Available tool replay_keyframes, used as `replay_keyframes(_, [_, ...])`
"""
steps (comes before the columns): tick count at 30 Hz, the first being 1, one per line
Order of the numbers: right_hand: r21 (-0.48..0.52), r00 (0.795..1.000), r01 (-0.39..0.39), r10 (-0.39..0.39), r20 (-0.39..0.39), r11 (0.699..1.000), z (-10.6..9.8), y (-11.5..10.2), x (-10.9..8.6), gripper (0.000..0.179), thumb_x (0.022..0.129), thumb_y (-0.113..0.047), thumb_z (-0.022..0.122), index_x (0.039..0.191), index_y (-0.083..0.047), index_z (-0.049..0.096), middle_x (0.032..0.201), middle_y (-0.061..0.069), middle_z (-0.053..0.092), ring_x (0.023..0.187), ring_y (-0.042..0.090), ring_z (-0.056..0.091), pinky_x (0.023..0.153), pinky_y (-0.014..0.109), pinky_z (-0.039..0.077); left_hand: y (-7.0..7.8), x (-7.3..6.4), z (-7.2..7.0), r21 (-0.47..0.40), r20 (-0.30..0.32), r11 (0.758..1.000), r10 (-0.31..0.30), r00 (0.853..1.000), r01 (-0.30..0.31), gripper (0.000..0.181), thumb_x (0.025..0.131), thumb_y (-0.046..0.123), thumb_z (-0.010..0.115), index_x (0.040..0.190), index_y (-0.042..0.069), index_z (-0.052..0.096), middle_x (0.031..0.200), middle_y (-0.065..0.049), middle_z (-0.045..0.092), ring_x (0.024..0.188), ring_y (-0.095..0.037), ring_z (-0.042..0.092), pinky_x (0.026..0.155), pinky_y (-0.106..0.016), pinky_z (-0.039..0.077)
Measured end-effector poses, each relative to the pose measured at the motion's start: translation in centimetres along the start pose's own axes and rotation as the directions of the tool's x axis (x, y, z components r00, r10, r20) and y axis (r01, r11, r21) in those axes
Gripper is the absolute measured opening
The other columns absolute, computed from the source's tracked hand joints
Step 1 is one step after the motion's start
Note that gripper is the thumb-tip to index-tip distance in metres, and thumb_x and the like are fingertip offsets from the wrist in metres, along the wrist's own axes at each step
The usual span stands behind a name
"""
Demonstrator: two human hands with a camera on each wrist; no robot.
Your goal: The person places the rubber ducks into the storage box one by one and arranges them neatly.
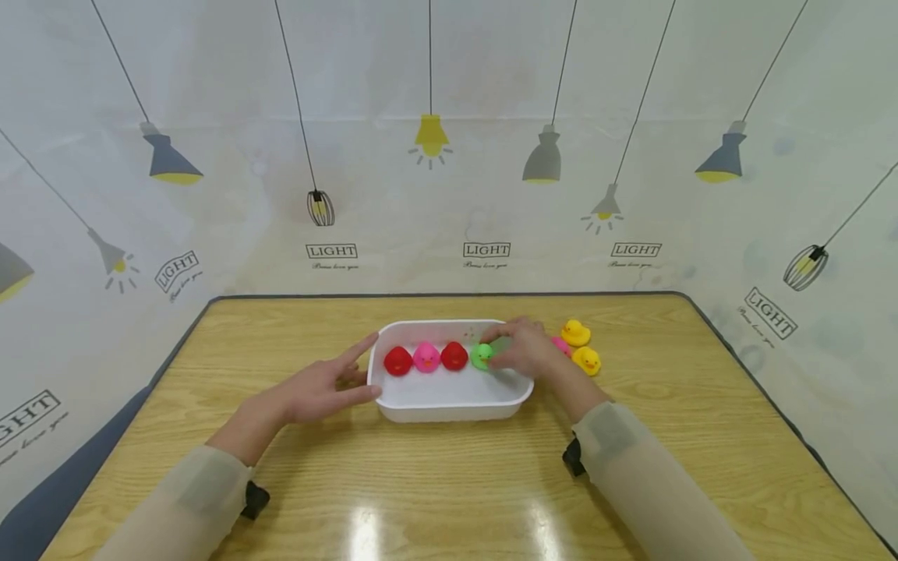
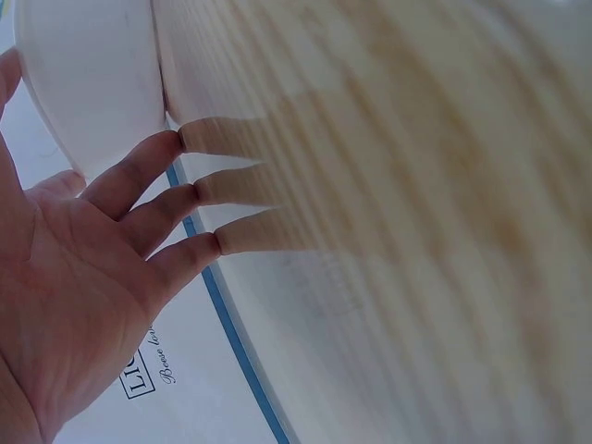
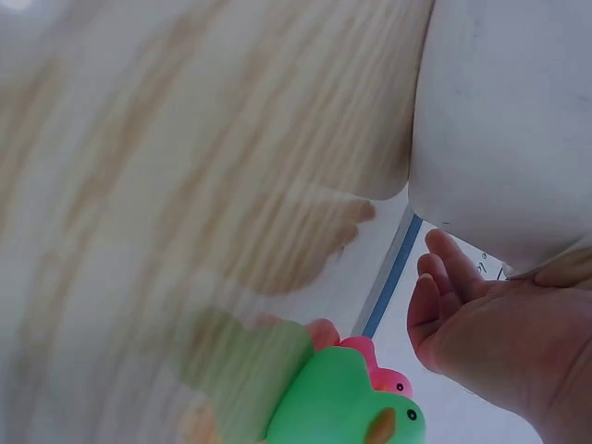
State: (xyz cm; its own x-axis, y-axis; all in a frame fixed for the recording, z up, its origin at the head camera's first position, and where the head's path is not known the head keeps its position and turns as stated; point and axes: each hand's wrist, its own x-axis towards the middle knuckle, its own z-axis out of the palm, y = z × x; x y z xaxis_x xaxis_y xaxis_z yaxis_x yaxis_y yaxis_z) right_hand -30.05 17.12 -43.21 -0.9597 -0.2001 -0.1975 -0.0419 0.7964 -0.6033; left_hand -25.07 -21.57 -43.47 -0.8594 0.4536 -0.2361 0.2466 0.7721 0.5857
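A white tray [image 1: 449,413] holds a row of rubber ducks: a red duck [image 1: 397,361], a pink duck [image 1: 426,358], another red duck [image 1: 454,356] and a green duck [image 1: 482,357] at the right. Over the tray's right end, my right hand [image 1: 526,348] pinches the green duck between thumb and index finger. Its remaining fingers hang outside the wall in the right wrist view, where that thumb and index finger are hidden. My left hand [image 1: 323,389] touches the left end of the tray, thumb and index finger spread along the rim, other fingers resting on the table [image 2: 388,185].
Right of the tray lie two yellow ducks [image 1: 575,333] and a pink duck [image 1: 561,346], partly behind my right hand. The right wrist view also shows a green duck [image 3: 324,398] there. A printed wall covering [image 1: 449,273] borders the table's back edge.
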Motion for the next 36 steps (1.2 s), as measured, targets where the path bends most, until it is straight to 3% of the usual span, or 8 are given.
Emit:
replay_keyframes(22, [0.036, 1.0, 0.003, -0.003, 0.019, 0.999, 0.0, 0.0, 0.0, 0.036, 0.097, -0.017, 0.079, 0.13, -0.032, 0.079, 0.167, 0.015, 0.051, 0.159, 0.051, 0.028, 0.13, 0.074, 0.026, -0.1, 0.0, 0.1, -0.005, 0.0, 1.0, -0.004, 1.0, 0.004, 0.096, 0.101, 0.075, 0.059, 0.176, 0.047, 0.006, 0.162, -0.013, 0.06, 0.153, -0.048, 0.053, 0.123, -0.077, 0.038])
replay_keyframes(30, [0.117, 0.997, 0.053, -0.06, 0.057, 0.992, -0.6, 0.7, 0.0, 0.043, 0.096, -0.019, 0.08, 0.137, -0.033, 0.076, 0.168, 0.01, 0.053, 0.153, 0.042, 0.044, 0.127, 0.068, 0.038, -0.1, 0.1, 0.1, -0.017, 0.0, 1.0, 0.002, 1.0, -0.002, 0.096, 0.101, 0.076, 0.059, 0.175, 0.049, 0.005, 0.164, -0.013, 0.058, 0.154, -0.049, 0.051, 0.122, -0.078, 0.037])
replay_keyframes(36, [0.165, 0.994, 0.087, -0.095, 0.047, 0.982, -1.6, 1.1, -0.2, 0.04, 0.102, -0.023, 0.077, 0.141, -0.03, 0.073, 0.171, 0.011, 0.048, 0.158, 0.043, 0.04, 0.129, 0.069, 0.035, -0.2, 0.1, 0.1, -0.009, -0.003, 1.0, 0.0, 1.0, 0.0, 0.095, 0.101, 0.076, 0.058, 0.175, 0.049, 0.005, 0.164, -0.014, 0.058, 0.154, -0.05, 0.051, 0.123, -0.078, 0.036])
